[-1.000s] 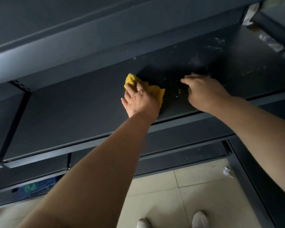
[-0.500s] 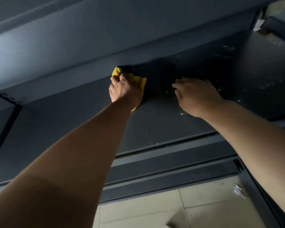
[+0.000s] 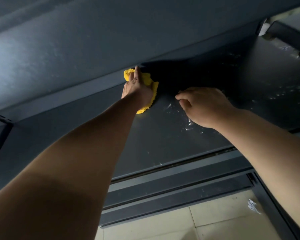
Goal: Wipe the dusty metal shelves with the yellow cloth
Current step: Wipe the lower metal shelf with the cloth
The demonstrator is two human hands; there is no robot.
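A dark grey metal shelf runs across the middle of the head view, with white dust specks on its right part. My left hand presses flat on the yellow cloth at the back of this shelf, close to the rear wall. Most of the cloth is hidden under the hand; its edges show at the top left and lower right. To the right of the cloth, my right hand rests on the shelf with the fingers curled and nothing in it.
The shelf above overhangs and leaves a dark gap at the back. Lower shelf edges lie below the front lip. Beige floor tiles show at the bottom, with a scrap of paper. An upright post stands at left.
My left hand has pushed the cloth from the shelf's front part back toward the rear wall. The right hand stays on the shelf. The camera has come closer to the shelf.
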